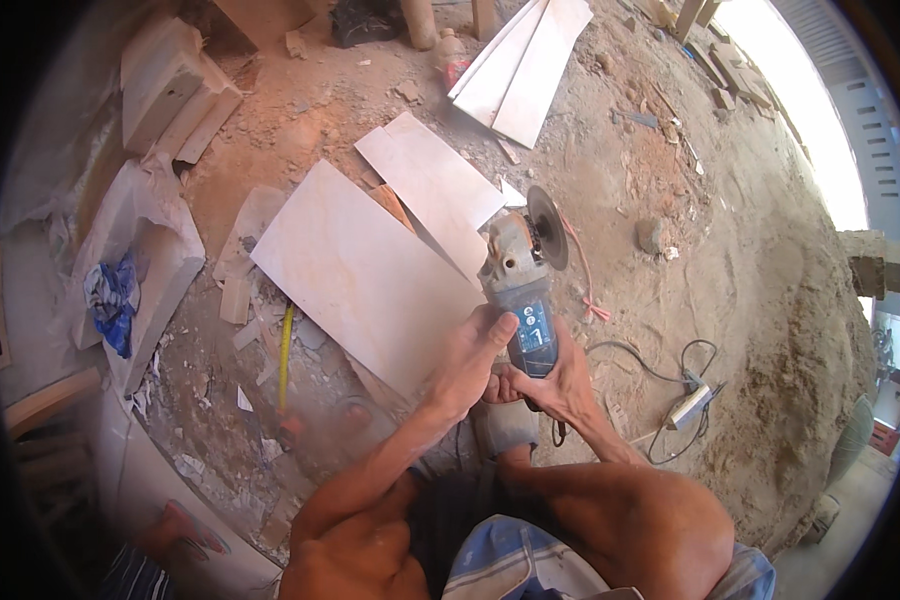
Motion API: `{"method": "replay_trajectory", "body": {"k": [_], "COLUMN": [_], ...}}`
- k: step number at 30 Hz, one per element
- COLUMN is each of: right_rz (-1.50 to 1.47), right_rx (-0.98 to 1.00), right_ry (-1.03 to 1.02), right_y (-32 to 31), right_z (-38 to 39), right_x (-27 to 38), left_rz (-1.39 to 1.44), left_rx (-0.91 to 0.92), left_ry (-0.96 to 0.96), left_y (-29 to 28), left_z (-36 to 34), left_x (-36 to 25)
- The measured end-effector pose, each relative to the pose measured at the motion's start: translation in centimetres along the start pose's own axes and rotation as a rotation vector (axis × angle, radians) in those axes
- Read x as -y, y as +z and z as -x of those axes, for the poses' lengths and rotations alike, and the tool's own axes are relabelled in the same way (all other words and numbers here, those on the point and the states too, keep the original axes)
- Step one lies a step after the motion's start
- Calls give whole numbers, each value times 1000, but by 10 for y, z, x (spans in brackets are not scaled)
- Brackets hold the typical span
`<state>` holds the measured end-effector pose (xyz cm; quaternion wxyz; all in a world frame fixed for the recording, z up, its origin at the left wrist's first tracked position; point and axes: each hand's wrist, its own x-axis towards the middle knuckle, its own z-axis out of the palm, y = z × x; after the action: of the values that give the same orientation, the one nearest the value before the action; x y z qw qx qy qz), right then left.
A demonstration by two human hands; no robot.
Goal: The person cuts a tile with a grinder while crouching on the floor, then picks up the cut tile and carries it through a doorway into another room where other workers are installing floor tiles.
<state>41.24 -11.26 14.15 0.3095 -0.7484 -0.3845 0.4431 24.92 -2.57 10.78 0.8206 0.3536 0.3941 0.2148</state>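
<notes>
The person is crouching low over the dirt floor (730, 300), bare knees filling the near edge of the scene, and both hands are wrapping an angle grinder (520, 295) just past them. The left hand (470, 355) is closing its grip on the grey body from the left, the thumb lying up along the casing, while the right hand (555, 385) is clamping the rear of the same tool from beneath and to the right. The grinder is pointing away from the person, its dark cutting disc (548, 228) standing on edge at the far end, right beside the edge of a narrow pale tile (435, 190). Just left of the tool, a large cream tile (360, 275) is lying flat on the ground, and a yellow tape measure strip (286, 355) is stretching along its near left side among broken tile scraps. To the right, a cable is trailing across the dirt to a white power strip (692, 405). Farther off, two long pale boards (525, 65) are lying side by side, and at the far left stacked tile pieces (175, 95) are leaning together.
</notes>
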Motion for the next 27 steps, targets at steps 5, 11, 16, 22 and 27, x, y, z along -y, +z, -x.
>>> {"method": "replay_trajectory", "body": {"k": [5, 11, 16, 22, 27], "right_rz": [73, 365, 579, 691, 713], "right_rx": [-119, -488, -674, -708, -735], "right_ry": [22, 71, 169, 222, 217], "right_y": [10, -13, -50, -55, -44], "right_z": [-6, -38, -63, -85, -89], "right_x": [-4, -55, -103, -139, -157], "left_rz": [-270, 51, 621, 568, 404], "left_rx": [-117, 111, 533, 813, 512], "left_ry": [143, 63, -144, -26, -17], "left_y": [-13, -50, -29, -38, -26], "left_z": [6, 85, 169, 177, 195], "left_x": [-10, -105, -168, -149, -165]}}
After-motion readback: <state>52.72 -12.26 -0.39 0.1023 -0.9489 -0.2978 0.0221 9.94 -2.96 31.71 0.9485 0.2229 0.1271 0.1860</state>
